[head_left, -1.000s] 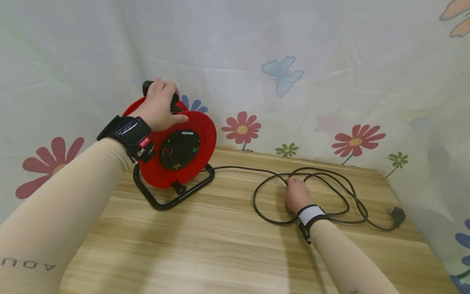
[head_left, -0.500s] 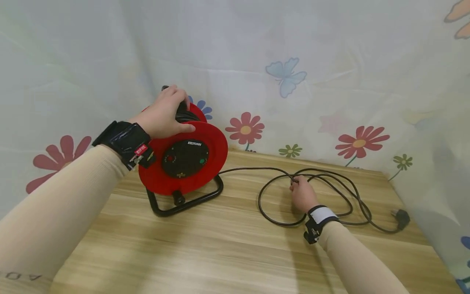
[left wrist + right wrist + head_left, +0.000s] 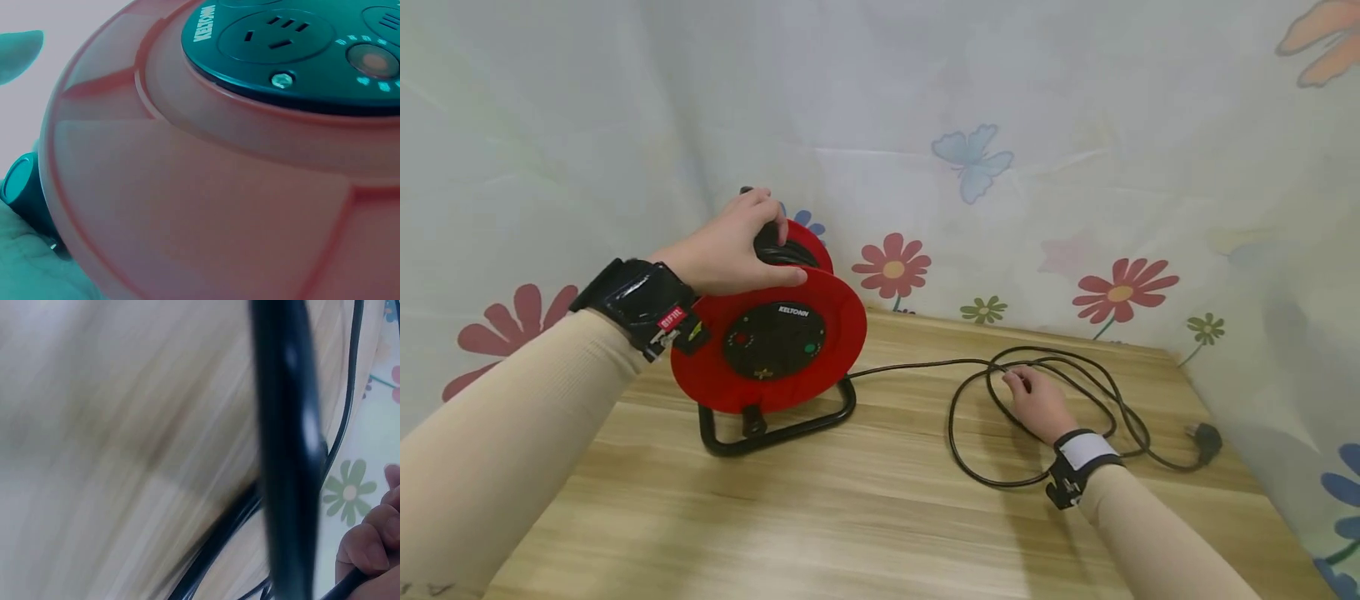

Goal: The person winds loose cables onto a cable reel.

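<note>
A red cable reel [image 3: 842, 333] with a black socket panel [image 3: 775, 340] stands on a black tube frame [image 3: 775, 437]. My left hand [image 3: 722, 254] grips the black handle at its top, the thumb lying along the front disc's rim. In the left wrist view the disc [image 3: 206, 219] fills most of the picture, with part of the palm [image 3: 37, 265] at lower left. To the right, my right hand [image 3: 1041, 404] pinches the black cable [image 3: 925, 363] that runs out from the reel. Curled fingers [image 3: 365, 547] hold it in the right wrist view.
Loose loops of the cable lie on the wooden table [image 3: 850, 517] around my right hand. The cable's plug [image 3: 1207, 442] rests near the right edge. A white curtain [image 3: 850, 100] printed with flowers and butterflies hangs behind and at the sides.
The reel has shifted a little to the right and closer to me, with my left hand on it. My right hand has moved right with the cable, reshaping the nearest loop.
</note>
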Demonstrator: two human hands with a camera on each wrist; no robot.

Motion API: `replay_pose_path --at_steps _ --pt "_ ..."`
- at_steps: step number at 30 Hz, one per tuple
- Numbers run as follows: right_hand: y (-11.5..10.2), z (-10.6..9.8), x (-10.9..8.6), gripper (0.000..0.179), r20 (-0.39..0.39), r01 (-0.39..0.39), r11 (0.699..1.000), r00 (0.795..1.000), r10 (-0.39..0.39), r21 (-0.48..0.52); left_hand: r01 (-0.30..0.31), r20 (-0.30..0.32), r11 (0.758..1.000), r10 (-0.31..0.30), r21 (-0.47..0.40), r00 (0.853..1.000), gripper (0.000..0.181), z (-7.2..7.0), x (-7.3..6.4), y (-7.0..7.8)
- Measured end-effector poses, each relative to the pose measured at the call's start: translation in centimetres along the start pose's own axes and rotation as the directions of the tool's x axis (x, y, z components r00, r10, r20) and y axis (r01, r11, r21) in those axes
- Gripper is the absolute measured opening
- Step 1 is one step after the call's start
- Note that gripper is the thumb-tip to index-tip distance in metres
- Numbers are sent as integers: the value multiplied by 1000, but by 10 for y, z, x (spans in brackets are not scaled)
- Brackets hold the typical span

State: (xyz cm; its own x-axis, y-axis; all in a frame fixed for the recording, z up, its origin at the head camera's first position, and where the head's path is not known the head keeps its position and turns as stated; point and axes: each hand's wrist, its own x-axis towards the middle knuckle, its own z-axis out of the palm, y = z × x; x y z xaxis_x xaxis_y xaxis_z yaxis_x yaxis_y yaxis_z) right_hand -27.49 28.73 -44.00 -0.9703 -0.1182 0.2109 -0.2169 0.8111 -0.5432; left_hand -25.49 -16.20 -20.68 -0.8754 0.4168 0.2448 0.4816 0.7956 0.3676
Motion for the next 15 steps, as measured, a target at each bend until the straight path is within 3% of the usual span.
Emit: replay_pose_path --at_steps 8,15 --pt "9 -8 -11 26 -33 51 996 998 -54 -69 17 23 1000 -16 -26 1000 44 1 -5 8" --pt "12 -18 -15 30 38 22 999 999 -21 -40 -1 38 998 3 -55 999 41 5 -7 15"
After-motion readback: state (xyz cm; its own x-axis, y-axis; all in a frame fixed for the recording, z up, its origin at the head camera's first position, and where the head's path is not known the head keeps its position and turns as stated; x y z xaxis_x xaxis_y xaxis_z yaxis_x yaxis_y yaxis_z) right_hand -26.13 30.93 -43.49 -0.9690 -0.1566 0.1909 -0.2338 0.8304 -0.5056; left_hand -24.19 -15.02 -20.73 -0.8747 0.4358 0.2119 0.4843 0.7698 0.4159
